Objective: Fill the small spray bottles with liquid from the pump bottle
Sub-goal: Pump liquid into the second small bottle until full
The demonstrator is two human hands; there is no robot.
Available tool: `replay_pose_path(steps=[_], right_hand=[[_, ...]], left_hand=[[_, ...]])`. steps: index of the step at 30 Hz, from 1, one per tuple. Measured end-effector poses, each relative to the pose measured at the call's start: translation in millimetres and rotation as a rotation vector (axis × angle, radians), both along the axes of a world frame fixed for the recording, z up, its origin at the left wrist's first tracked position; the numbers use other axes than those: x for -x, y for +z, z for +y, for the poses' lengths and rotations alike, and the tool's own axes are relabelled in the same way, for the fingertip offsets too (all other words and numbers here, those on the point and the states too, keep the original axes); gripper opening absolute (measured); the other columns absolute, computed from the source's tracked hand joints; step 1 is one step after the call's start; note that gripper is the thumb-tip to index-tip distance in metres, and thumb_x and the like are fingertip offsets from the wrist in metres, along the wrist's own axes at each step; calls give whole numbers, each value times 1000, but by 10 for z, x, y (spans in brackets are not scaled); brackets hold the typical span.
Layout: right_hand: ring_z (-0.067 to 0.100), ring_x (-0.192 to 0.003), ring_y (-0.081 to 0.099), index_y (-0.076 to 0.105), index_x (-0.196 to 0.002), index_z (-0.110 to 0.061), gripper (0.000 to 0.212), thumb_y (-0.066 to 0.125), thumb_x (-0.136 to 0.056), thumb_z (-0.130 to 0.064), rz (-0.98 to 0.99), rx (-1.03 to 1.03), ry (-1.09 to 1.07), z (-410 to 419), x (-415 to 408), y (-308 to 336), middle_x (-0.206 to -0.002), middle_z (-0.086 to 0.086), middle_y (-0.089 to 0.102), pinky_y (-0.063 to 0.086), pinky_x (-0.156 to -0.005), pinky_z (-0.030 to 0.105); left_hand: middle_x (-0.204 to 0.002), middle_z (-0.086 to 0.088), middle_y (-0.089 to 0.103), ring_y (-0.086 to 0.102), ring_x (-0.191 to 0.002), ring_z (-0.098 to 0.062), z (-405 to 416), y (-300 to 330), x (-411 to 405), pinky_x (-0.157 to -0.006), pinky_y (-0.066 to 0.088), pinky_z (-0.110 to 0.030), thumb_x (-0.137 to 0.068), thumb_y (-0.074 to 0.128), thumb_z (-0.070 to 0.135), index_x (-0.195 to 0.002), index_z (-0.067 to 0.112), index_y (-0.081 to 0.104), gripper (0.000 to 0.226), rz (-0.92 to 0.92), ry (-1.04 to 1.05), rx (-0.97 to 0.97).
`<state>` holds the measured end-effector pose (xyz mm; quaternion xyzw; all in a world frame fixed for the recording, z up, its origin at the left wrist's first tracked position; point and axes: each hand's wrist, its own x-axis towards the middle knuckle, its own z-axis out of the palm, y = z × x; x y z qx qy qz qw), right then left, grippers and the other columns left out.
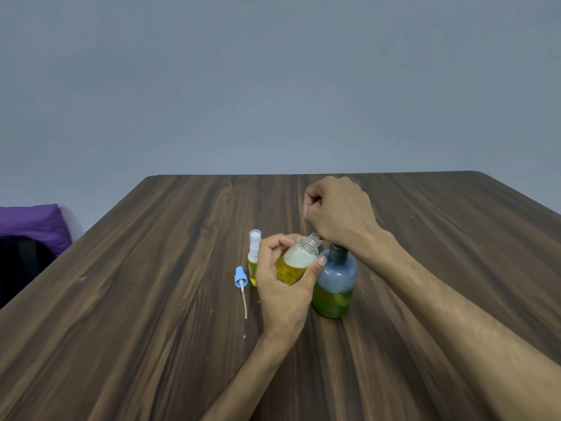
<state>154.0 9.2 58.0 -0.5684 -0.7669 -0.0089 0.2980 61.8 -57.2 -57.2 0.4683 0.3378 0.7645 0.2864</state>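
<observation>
My left hand (283, 287) grips a small clear spray bottle (296, 264), uncapped and tilted right, holding yellow liquid topped with white foam. Its threaded neck meets the nozzle under my right hand (340, 209), which is closed in a fist over the pump head of the blue pump bottle (335, 284). That bottle stands upright, with green liquid in its lower part. A second small spray bottle (253, 256), capped in white and holding yellow liquid, stands just left of my left hand. A blue spray cap (240, 279) with its dip tube lies on the table to the left.
The dark wooden table (151, 299) ends at a grey wall behind. A purple cushion (30, 223) and a dark object (18, 262) sit off the table's left edge.
</observation>
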Motion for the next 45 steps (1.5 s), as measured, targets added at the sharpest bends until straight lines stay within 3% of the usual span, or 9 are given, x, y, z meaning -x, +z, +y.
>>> replay_pose_path(steps=[16, 21, 34, 40, 45], right_hand=[[26, -66, 61, 58, -59, -15, 22, 45, -75, -9, 3, 13, 10, -12, -1, -3, -61, -1, 62, 57, -68, 45], [24, -65, 60, 61, -63, -12, 22, 44, -76, -6, 67, -36, 10, -17, -36, 42, -62, 0, 64, 54, -66, 40], [25, -67, 51, 43, -51, -23, 33, 48, -81, -11, 18, 51, 1, -21, -21, 10, -62, -5, 51, 42, -67, 36], [23, -65, 52, 43, -52, -23, 37, 50, -86, -11, 21, 36, -6, -18, -18, 13, -58, -7, 47, 40, -66, 35], [28, -68, 57, 54, -58, -15, 24, 47, -79, -8, 60, 12, -25, -15, -29, 36, -62, -1, 58, 39, -61, 33]], left_hand=[[-109, -6, 74, 74, -105, -21, -25, 39, -10, -90, 58, -25, -74, 89, 1, -106, 14, 59, 46, -14, -21, -11], [-109, -9, 74, 74, -106, -25, -9, 17, -5, -92, 59, -26, -74, 90, 1, -106, 12, 59, 46, -14, -15, -18], [-109, -6, 74, 74, -105, -24, -24, 31, -13, -90, 60, -27, -73, 89, 4, -107, 13, 59, 47, -9, -10, -16], [-110, -7, 74, 74, -105, -25, -19, 34, -7, -90, 60, -28, -74, 90, 4, -107, 14, 59, 47, 1, -5, -13], [-109, -8, 74, 74, -105, -26, -25, 32, -7, -91, 59, -27, -74, 90, 7, -107, 15, 59, 46, -7, -10, -16]])
